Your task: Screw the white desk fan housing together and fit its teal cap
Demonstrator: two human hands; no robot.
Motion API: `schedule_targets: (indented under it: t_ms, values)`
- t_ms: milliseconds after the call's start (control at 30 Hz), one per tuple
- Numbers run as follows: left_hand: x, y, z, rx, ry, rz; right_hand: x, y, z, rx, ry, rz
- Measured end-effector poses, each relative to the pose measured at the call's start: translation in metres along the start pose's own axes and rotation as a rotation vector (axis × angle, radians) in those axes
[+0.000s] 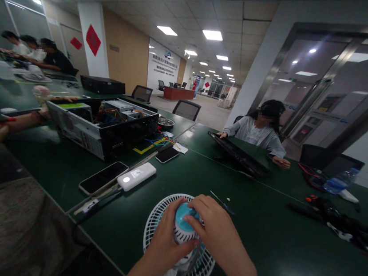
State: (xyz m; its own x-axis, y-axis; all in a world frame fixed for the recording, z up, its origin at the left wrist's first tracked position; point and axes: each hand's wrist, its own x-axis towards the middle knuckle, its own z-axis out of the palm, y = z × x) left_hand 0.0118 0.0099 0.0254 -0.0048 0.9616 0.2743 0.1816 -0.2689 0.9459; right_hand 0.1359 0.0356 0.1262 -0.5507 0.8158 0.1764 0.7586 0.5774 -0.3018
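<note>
A small white fan [161,216] with a round grille lies face down on the dark green table [259,237] right in front of me. Its blue and white motor housing [182,223] sticks up at the centre. My left hand [166,243] is wrapped round the housing from the near side. My right hand [216,229] closes over the housing's top and right side, fingers curled on it. A thin screwdriver [223,203] lies on the table just beyond my right hand.
A white power bank [136,176] and two phones [103,177] lie to the left. An open computer case [105,124] stands further left, with another person's arms beside it. A person sits across the table at a black panel [238,156]. Tools and a water bottle [339,180] lie right.
</note>
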Motion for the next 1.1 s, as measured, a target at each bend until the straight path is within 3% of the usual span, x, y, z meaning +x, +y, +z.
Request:
schedule_targets:
  t_ms: [600, 900, 1000, 1100]
  values:
    - [0.000, 0.001, 0.003, 0.017, 0.009, 0.081, 0.006, -0.021, 0.009, -0.291, 0.004, 0.250]
    - [0.000, -0.003, 0.002, 0.007, 0.021, 0.042, 0.013, -0.032, 0.016, -0.247, -0.033, 0.419]
    - [0.000, -0.004, 0.003, 0.009, 0.025, 0.057, 0.007, -0.025, 0.011, -0.156, 0.023, 0.326]
    - [0.001, -0.003, 0.004, 0.016, 0.025, 0.074, -0.001, -0.012, 0.003, -0.021, 0.089, 0.116]
